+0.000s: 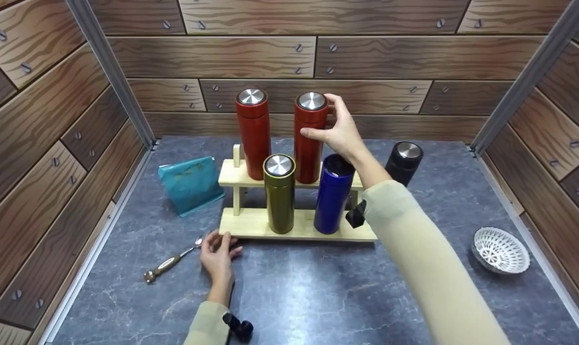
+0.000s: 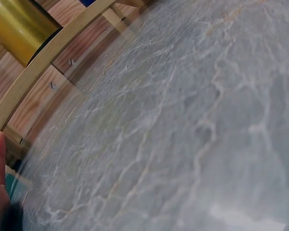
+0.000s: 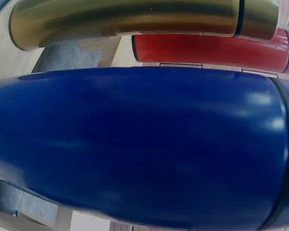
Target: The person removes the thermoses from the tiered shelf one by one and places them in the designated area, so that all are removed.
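Red flask [image 1: 307, 158], upper centre of the frame, gripped by the right hand's [image 1: 340, 132] curled fingers and thumb: likely stiff, weighty, slippery; best held mid-body. Left hand [image 1: 217, 258] touches the rack [image 1: 246, 223], its grip unclear.

On that rack [image 1: 304, 223] stand four flasks [image 1: 281, 201], two behind two. A pouch [image 1: 191, 187] sits left of it, a basket [image 1: 500, 251] right.

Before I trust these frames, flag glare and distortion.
Head: glare streaks the tabletop; left wrist: a pale glare patch at lower right, and the wooden rack looks bent; right wrist: the gold bottle looks bowed, highlights dot the blue bottle.
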`<state>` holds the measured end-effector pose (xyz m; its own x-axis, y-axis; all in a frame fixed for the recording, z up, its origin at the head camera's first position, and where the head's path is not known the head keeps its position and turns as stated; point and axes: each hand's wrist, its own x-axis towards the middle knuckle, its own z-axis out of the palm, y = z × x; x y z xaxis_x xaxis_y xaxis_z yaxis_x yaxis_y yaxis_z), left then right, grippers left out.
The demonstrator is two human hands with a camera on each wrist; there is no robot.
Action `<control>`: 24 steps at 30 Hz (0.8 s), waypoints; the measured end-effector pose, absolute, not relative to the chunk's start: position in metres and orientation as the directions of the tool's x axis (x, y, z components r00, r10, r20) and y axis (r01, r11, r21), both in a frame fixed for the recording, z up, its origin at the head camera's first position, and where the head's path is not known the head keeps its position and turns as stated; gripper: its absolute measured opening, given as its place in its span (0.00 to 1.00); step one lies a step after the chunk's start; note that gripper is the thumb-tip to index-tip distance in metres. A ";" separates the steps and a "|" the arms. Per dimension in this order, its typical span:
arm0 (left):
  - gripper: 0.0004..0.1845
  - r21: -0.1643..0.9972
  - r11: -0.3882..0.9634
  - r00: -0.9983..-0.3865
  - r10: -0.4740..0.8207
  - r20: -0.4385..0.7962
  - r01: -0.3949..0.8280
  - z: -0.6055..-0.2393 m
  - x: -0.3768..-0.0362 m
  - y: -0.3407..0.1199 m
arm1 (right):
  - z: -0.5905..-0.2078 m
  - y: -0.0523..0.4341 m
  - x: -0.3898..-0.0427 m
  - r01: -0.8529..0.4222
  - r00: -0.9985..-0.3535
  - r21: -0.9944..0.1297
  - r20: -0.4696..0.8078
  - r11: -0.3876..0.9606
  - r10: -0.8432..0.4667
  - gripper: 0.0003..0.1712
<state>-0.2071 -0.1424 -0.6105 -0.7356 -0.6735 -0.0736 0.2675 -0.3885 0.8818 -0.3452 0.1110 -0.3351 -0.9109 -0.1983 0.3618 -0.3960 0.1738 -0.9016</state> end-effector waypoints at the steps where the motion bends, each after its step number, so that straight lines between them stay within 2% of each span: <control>1: 0.19 0.880 -0.392 -0.734 -0.675 -0.077 0.268 -0.611 -0.207 -0.142 | -0.335 0.111 -0.345 -0.399 -0.911 -0.898 0.365 0.184 -0.192 0.47; 5: 0.18 0.880 -0.395 -0.735 -0.673 -0.082 0.263 -0.610 -0.205 -0.141 | -0.335 0.115 -0.343 -0.406 -0.911 -0.889 0.375 0.211 -0.169 0.46; 13: 0.18 0.888 -0.375 -0.742 -0.667 -0.059 0.266 -0.610 -0.205 -0.142 | -0.333 0.129 -0.340 -0.442 -0.895 -0.878 0.419 0.185 -0.152 0.44; 24: 0.19 0.880 -0.393 -0.745 -0.663 -0.070 0.268 -0.609 -0.206 -0.143 | -0.339 0.145 -0.332 -0.488 -0.872 -0.859 0.488 0.154 -0.040 0.43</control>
<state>-0.2059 -0.1429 -0.6094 -0.7455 -0.6629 -0.0696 0.2675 -0.3933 0.8796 -0.3325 0.1453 -0.3385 -0.8718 -0.0396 0.4883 -0.4881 0.1538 -0.8591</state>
